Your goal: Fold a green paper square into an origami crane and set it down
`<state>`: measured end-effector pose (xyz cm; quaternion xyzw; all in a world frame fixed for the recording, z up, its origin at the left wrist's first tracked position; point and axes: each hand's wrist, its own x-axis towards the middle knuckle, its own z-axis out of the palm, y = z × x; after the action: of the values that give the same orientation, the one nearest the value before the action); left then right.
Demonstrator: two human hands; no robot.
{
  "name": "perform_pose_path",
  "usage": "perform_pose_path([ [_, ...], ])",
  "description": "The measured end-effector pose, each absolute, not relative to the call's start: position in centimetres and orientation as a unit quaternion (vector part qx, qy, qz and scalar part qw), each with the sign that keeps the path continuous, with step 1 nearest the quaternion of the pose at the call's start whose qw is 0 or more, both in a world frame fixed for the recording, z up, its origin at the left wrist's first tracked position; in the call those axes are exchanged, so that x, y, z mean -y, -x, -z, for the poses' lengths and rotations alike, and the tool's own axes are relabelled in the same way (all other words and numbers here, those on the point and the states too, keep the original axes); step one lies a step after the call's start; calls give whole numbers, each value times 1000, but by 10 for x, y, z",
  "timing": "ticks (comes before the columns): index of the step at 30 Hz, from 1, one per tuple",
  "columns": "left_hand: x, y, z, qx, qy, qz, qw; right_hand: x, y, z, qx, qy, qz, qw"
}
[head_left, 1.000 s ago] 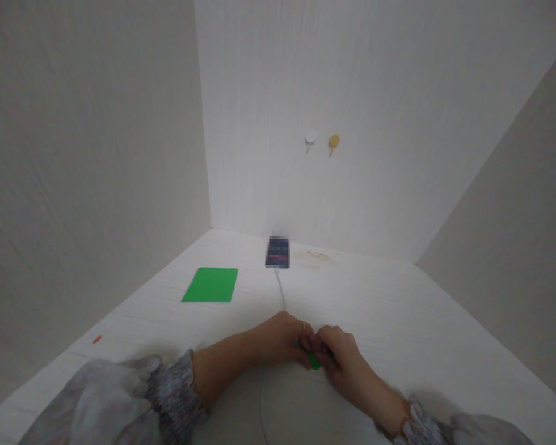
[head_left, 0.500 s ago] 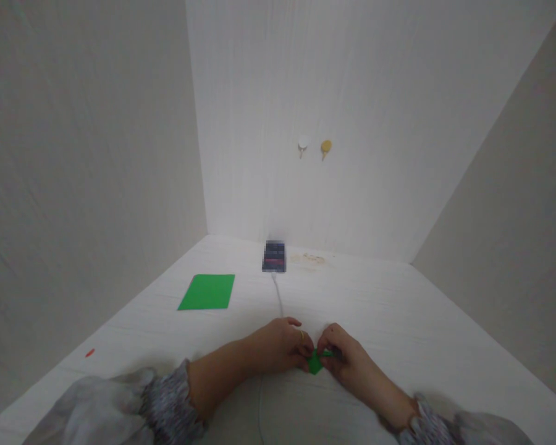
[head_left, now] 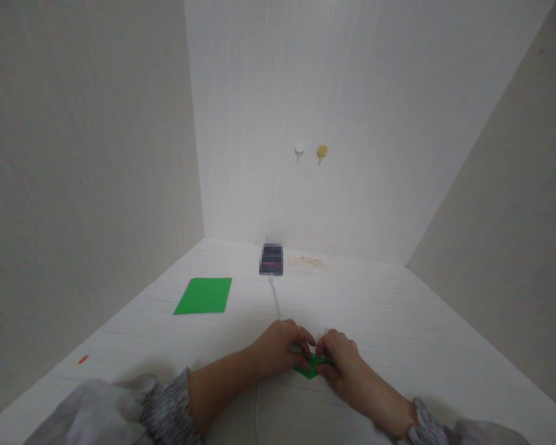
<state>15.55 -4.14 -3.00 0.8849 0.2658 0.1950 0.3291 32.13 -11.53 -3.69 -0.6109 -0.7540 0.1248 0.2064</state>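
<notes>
A small folded piece of green paper (head_left: 311, 369) lies between my hands, low in the middle of the view. My left hand (head_left: 287, 347) pinches its left side, a ring on one finger. From the other side my right hand (head_left: 341, 360) grips the raised right part with thumb and fingers. Much of the paper's edge is hidden behind the fingers, so its exact shape cannot be made out. Farther off to the left, a flat stack or sheet of green square paper (head_left: 204, 295) rests on the white table.
A dark, blurred-out device (head_left: 271, 259) leans near the back wall, with a white cable (head_left: 275, 299) running from it under my left arm. A small red piece (head_left: 83, 359) lies at the far left. White (head_left: 299, 149) and yellow hooks (head_left: 322, 151) hang on the wall.
The folded green paper has turned slightly and shows more on its left side. My fingers have shifted around it. The whole view has moved a little.
</notes>
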Motion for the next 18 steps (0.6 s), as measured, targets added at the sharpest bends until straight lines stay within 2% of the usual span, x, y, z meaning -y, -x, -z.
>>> perform_pose_path([
  [8, 49, -150, 20, -167, -944, -152, 241, 122, -319, 32, 758, 599, -144, 215],
  [18, 46, -153, 26, -272, -883, -186, 335, 122, -320, 35, 739, 615, -170, 216],
])
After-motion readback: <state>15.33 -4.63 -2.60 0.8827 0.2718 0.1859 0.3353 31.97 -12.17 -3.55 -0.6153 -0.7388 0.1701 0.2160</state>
